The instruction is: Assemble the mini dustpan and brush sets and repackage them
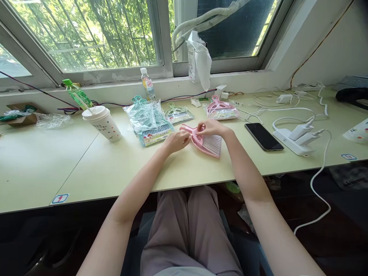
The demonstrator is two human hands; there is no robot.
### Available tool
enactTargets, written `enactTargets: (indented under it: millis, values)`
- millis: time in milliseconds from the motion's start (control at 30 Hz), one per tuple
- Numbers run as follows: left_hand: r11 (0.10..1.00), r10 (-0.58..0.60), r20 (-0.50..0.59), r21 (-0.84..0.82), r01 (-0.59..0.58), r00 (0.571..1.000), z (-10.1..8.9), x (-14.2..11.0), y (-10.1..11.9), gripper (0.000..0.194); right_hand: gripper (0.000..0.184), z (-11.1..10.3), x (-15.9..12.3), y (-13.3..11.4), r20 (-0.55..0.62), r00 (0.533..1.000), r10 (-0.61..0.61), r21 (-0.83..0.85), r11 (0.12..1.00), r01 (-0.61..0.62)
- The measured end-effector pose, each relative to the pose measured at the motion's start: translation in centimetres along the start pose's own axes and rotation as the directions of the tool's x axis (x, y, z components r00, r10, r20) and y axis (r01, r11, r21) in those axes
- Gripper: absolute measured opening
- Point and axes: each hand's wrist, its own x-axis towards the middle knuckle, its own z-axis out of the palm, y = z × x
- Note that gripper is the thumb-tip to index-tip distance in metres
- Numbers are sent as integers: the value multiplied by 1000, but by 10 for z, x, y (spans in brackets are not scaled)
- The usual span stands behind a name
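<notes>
A small pink dustpan [207, 153] lies on the table in front of me, its handle pointing left. A hand brush [213, 143] with pale bristles rests in it. My left hand [178, 142] is closed on the dustpan's handle end. From the right, my right hand [212, 127] comes over the top, with thumb and fingers pinched on the brush's pink handle. Its fingers partly cover where the two handles meet. Behind lie a pink bagged brush set [220, 109], a green bagged set [178, 114] and a stack of green bagged sets [151, 122].
Left of the stack stands a lidded paper cup [102, 123], near a green-capped bottle [77, 94]. A clear bottle [148, 85] is by the window. On the right are a phone [263, 137], a white power strip [291, 141] and loose white cables [322, 168].
</notes>
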Motion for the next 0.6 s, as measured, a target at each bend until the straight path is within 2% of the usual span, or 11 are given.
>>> enactTargets:
  millis: [100,167,233,333,433,533,600]
  values:
    - [997,0,-151,75,12,988,-2,-1,-12,20,17,9,3,-3,-6,1000,-4,-86,996,4]
    - [992,13,-184,123,9,983,-1,-1,-21,29,17,11,4,-2,-8,1000,-20,-77,997,19]
    - [988,15,-137,156,6,991,2,-1,-27,40,19,11,5,1,11,999,-34,-44,998,35]
    - [980,10,-50,199,0,999,7,0,-30,33,21,12,7,3,54,997,-51,25,998,50]
    - [971,41,-61,237,-25,997,10,0,-29,25,21,14,9,3,81,994,-71,65,996,66]
    - [971,126,-81,216,-106,989,10,0,-28,26,20,16,11,3,92,993,-73,79,995,66]
    - [970,163,-57,192,-149,985,11,0,-26,28,21,16,11,2,99,993,-66,87,995,57]
